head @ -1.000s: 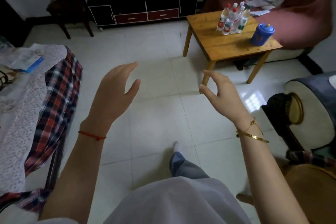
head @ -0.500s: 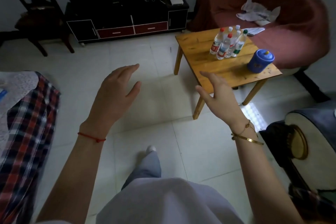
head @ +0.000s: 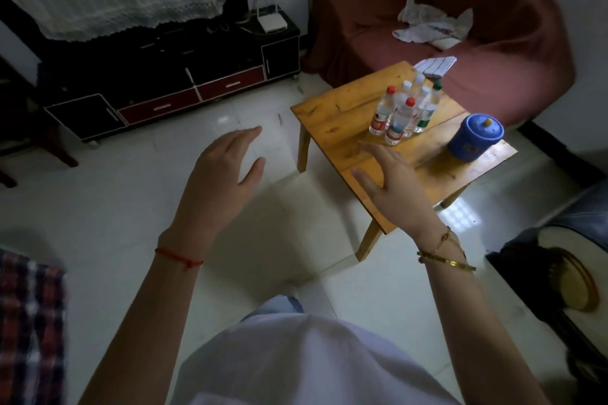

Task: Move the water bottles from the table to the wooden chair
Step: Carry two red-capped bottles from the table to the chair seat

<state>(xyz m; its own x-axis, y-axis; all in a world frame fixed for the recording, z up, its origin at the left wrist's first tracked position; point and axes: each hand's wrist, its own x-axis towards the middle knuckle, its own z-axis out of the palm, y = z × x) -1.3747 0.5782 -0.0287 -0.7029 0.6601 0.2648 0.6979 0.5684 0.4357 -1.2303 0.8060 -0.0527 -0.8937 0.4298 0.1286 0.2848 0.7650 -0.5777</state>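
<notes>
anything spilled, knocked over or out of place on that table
Nothing stands out. The water bottles stand upright in a tight cluster on the wooden table, the blue jar sits closed beside them, and no spill shows.

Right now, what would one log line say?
phase: approach | left hand: open, empty | right hand: open, empty | bottles: upright on table

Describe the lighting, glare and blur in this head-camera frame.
Head view: dim overall, corners darkened; bright glare patch on the floor tiles beside the wooden table; wide-angle bending curves the room edges; plaid cloth at lower left is smeared with blur; left hand and right hand are slightly soft, both open and empty; water bottles stay legible.
</notes>
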